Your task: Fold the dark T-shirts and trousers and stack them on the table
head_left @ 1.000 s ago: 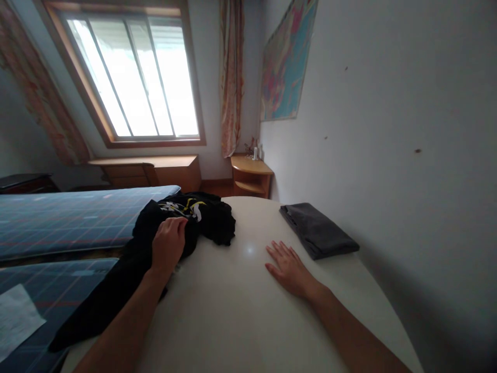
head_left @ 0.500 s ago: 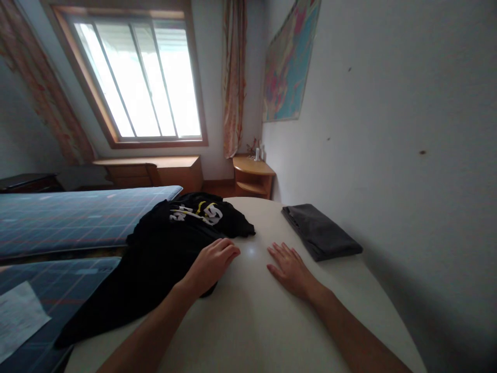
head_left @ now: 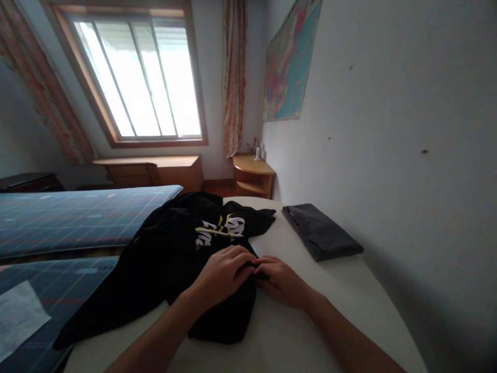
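Observation:
A black top (head_left: 155, 254) with white and yellow lettering lies rumpled over the left half of the pale round table (head_left: 334, 331). One long tapering part of it trails off toward the front left. My left hand (head_left: 227, 269) has its fingers curled on the right side of the black cloth. Close against it, my right hand (head_left: 281, 280) pinches the edge of the same cloth, thumb and fingers together. The fingertips of both hands nearly meet there. Below the hands a flap of the top hangs down across the tabletop.
A folded dark grey cloth (head_left: 320, 231) lies at the table's right, near the wall. Blue plaid mattresses (head_left: 77, 215) stand at the left, one with a paper sheet (head_left: 23, 313). Behind are a corner shelf (head_left: 254, 167) and a wooden desk (head_left: 174, 161).
The black top has been drawn to the right, its lettering shifting with it. My left hand moved right. My right hand went from lying flat on the table to gripping the cloth.

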The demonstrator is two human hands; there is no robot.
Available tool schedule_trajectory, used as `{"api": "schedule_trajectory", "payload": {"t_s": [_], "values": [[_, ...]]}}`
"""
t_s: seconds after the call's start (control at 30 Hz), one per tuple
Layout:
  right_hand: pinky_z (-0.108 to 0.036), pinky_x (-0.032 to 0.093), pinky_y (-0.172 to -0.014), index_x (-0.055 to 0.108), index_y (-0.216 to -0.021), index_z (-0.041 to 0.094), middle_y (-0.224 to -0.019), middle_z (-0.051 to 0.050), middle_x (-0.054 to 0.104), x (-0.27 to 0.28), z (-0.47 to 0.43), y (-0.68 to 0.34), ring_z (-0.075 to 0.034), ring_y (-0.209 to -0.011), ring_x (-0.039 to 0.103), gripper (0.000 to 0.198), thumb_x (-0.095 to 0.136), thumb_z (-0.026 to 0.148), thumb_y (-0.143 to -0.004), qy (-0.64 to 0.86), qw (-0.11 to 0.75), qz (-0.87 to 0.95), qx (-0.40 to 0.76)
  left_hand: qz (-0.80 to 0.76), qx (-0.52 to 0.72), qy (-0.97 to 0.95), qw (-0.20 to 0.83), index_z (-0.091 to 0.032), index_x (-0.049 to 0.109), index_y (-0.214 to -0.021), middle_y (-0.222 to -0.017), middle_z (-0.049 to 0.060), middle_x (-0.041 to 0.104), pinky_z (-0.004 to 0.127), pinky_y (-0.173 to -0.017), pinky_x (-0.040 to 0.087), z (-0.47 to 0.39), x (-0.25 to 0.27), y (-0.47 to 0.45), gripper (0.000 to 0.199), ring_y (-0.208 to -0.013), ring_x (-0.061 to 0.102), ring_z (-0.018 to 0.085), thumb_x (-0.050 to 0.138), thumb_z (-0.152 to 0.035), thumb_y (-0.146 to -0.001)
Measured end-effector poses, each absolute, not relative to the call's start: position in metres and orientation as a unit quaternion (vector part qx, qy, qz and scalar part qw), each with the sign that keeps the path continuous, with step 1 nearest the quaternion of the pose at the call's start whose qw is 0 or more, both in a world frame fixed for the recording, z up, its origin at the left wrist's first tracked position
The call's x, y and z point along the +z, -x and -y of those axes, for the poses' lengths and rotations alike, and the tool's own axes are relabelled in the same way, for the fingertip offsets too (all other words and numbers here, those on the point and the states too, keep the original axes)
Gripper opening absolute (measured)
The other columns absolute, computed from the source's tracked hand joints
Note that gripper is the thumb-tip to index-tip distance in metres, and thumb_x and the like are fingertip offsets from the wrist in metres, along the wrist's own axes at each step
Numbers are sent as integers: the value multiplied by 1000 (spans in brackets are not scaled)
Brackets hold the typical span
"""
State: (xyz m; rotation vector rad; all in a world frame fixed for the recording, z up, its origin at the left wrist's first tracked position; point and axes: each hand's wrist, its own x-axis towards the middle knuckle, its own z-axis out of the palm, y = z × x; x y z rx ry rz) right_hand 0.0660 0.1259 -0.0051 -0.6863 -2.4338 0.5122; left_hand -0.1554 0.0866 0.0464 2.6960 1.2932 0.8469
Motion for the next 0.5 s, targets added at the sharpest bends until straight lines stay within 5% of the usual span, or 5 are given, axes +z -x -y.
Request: {"api": "schedule_trajectory", "payload": {"t_s": [0.13,0.23,0.33,0.5], "values": [[-31,48,-79,69,-95,20,-91,-7,73,7,-125,-79,-20,-85,67,16,55,26,-93,326,245,894,185,-603,236,-750,-134,-20,56,-137,-150,16,46,51,-112,36,-105,44,191,51,-137,42,36,67,-24,-87],[-28,45,-72,70,-88,20,-81,-5,72,14,-121,-87,-19,-77,66,17,57,30,-92,341,205,900,180,-667,163,-712,-149,-21,68,-121,-142,14,56,55,-113,32,-112,41,212,39,-139,39,41,71,-28,-82],[-26,42,-69,71,-90,22,-80,-3,73,19,-118,-92,-18,-74,66,14,61,32,-88,365,162,895,200,-690,139,-704,-98,-23,70,-97,-113,10,71,45,-101,44,-116,42,219,16,-124,56,34,56,-31,-93],[-27,44,-71,71,-104,24,-84,-3,74,24,-121,-99,-19,-76,68,25,62,41,-88,400,123,879,229,-747,261,-611,7,-24,59,-102,-93,7,72,34,-75,50,-128,48,225,21,-83,69,26,41,-34,-98]]}}
